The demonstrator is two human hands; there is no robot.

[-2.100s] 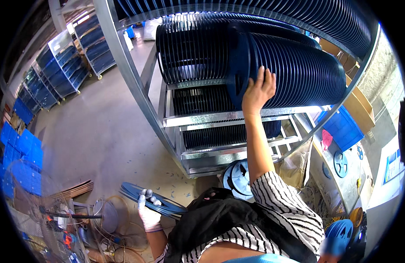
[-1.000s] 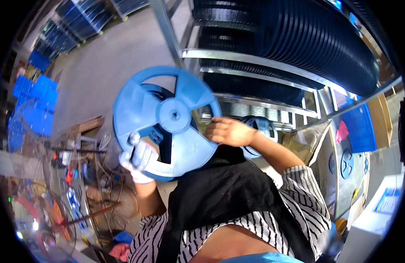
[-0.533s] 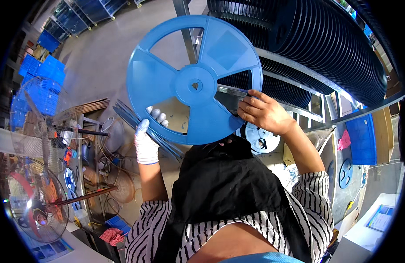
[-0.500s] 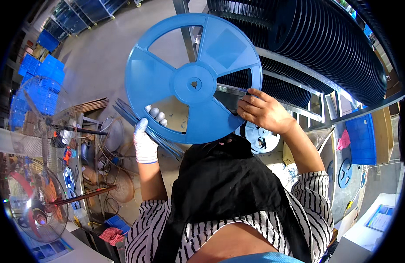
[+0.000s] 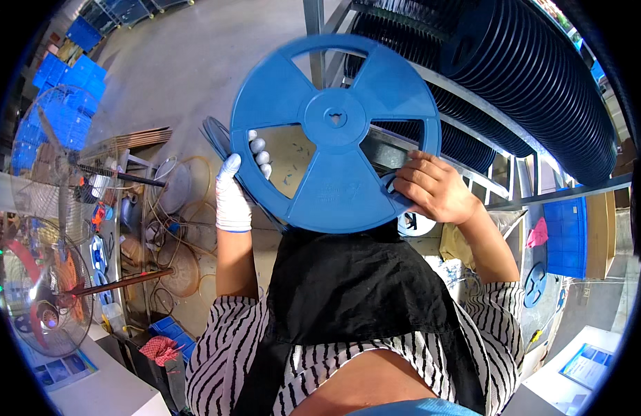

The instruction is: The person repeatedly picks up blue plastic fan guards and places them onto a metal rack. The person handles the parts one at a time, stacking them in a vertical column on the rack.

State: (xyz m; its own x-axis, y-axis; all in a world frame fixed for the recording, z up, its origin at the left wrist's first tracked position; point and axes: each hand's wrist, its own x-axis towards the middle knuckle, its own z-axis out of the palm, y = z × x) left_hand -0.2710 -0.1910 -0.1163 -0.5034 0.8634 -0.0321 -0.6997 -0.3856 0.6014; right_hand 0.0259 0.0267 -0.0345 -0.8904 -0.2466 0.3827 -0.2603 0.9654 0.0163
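A large blue plastic reel disc [image 5: 341, 187] with wedge-shaped cutouts and a small centre hole is held up in front of my chest. My left hand [image 5: 233, 197], in a white glove with grey fingertips, clasps its left edge. The thumb is in front, and the other fingertips show through a cutout. More blue discs [image 5: 215, 135] sit edge-on behind it in the same hand. My bare right hand [image 5: 435, 187] is closed on the lower right rim, its fingers partly curled over the edge. Behind that rim, a white round part [image 5: 415, 223] is mostly hidden.
A metal rack [image 5: 473, 93] at the upper right carries rows of black discs [image 5: 542, 90]. Caged fans [image 5: 50, 291] stand at left, near blue crates [image 5: 71, 104]. At right are a blue bin [image 5: 565, 232], a blue disc on a surface [image 5: 535, 284] and a white table [image 5: 577, 367].
The front disc has shifted right and slightly down, and its cutouts sit at a different angle. Its face looks darker. The discs behind it at left are less fanned out.
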